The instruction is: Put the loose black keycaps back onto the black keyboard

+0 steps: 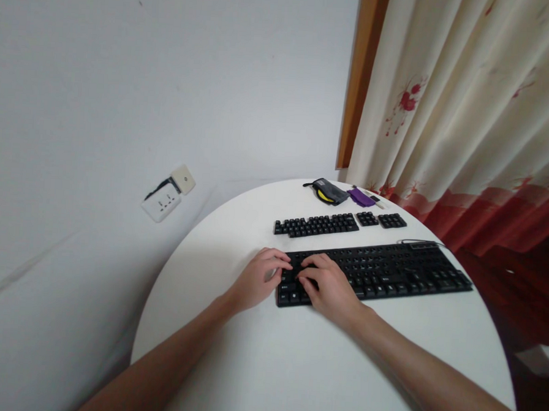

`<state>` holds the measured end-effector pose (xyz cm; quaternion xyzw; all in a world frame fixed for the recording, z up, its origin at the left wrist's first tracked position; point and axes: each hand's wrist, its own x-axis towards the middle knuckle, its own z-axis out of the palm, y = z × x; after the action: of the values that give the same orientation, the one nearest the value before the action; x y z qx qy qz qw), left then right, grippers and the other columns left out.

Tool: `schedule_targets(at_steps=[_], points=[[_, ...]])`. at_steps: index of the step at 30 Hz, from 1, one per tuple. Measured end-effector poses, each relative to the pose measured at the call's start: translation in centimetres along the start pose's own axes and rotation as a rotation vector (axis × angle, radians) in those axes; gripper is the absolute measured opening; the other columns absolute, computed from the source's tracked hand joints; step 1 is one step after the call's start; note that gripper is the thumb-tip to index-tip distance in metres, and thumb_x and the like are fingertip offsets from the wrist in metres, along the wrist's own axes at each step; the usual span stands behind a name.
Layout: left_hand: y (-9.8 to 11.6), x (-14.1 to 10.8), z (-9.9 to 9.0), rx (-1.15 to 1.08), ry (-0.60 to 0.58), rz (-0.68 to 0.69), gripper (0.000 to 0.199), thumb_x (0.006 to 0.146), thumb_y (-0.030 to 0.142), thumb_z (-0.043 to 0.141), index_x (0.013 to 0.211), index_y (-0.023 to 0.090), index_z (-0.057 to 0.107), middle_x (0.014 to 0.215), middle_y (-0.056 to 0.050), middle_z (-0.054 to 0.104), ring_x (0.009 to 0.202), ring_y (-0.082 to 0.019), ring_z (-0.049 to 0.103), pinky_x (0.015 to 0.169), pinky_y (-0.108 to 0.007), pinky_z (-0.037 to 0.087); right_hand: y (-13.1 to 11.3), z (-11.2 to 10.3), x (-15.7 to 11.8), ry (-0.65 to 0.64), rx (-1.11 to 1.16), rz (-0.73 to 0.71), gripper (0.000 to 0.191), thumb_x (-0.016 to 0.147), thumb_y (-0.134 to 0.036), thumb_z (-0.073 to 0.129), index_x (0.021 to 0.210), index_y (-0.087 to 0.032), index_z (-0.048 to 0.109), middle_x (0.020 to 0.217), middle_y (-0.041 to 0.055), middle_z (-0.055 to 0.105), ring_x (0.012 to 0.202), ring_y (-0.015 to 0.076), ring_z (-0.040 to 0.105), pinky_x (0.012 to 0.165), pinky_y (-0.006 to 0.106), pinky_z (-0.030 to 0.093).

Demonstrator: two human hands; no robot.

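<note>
A black keyboard (381, 272) lies on the round white table (257, 364). Many upper-row positions show bare sockets, while keycaps sit along the lower rows and at the left edge. At the keyboard's left end, my left hand (260, 277) rests with its fingers stretched towards the keys and its thumb apart below. My right hand (329, 287) comes over the front edge, thumb and index fingertips close together at the left keys. Anything between those tips is too small to make out. Behind the keyboard, loose black keycaps (319, 225) stand grouped in rows.
Two smaller keycap blocks, a middle group (367, 219) and a right group (392, 221), continue the row. Farther back are a dark grey and yellow pouch (329, 192) and a purple cloth-like item (361, 198). A wall socket (162, 203) is at left, a curtain (463, 117) at right.
</note>
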<state>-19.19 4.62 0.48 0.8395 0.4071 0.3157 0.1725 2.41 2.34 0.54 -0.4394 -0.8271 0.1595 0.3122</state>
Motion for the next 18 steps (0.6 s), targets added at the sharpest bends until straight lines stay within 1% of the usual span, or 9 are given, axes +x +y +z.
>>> schedule_targets(at_steps=[3, 5, 10, 14, 18], points=[[0.19, 0.00, -0.17, -0.009, -0.022, 0.014, 0.036, 0.083, 0.001, 0.049, 0.096, 0.024, 0.074, 0.110, -0.005, 0.066, 0.106, -0.020, 0.058, 0.098, -0.040, 0.046, 0.51, 0.03, 0.06, 0.119, 0.023, 0.050, 0.028, 0.088, -0.007, 0.051, 0.100, -0.019, 0.073, 0.103, 0.0078, 0.066, 0.098, 0.0218, 0.055, 0.092, 0.038, 0.046], [0.43, -0.02, -0.26, -0.007, -0.048, 0.032, 0.040, 0.081, -0.001, 0.048, 0.097, 0.024, 0.074, 0.111, -0.005, 0.066, 0.108, -0.021, 0.057, 0.100, -0.041, 0.045, 0.75, 0.10, 0.09, 0.135, 0.026, 0.060, 0.034, 0.085, -0.001, 0.049, 0.100, -0.019, 0.074, 0.103, 0.0078, 0.066, 0.099, 0.0220, 0.054, 0.092, 0.038, 0.046], [0.81, -0.20, -0.28, 0.025, -0.127, 0.079, 0.048, 0.076, -0.003, 0.048, 0.101, 0.027, 0.075, 0.117, -0.004, 0.064, 0.112, -0.022, 0.054, 0.102, -0.042, 0.043, 0.71, 0.58, -0.10, 0.057, 0.032, 0.020, 0.043, 0.079, 0.005, 0.048, 0.097, -0.022, 0.077, 0.104, 0.0071, 0.065, 0.101, 0.0221, 0.054, 0.091, 0.038, 0.046], [0.78, -0.27, -0.28, 0.063, -0.161, 0.095, 0.050, 0.077, -0.003, 0.047, 0.102, 0.028, 0.076, 0.119, -0.004, 0.063, 0.114, -0.023, 0.052, 0.103, -0.044, 0.042, 0.52, 0.86, -0.20, 0.008, 0.006, -0.018, 0.043, 0.080, 0.005, 0.050, 0.097, -0.023, 0.077, 0.106, 0.0074, 0.065, 0.103, 0.0227, 0.053, 0.091, 0.039, 0.045], [0.86, -0.30, -0.33, 0.085, -0.168, 0.092, 0.050, 0.078, -0.003, 0.047, 0.103, 0.029, 0.076, 0.121, -0.004, 0.062, 0.116, -0.023, 0.052, 0.105, -0.045, 0.041, 0.63, 0.83, -0.14, -0.017, -0.015, -0.028, 0.042, 0.081, 0.004, 0.052, 0.099, -0.025, 0.077, 0.106, 0.0075, 0.064, 0.104, 0.0230, 0.053, 0.091, 0.039, 0.045]])
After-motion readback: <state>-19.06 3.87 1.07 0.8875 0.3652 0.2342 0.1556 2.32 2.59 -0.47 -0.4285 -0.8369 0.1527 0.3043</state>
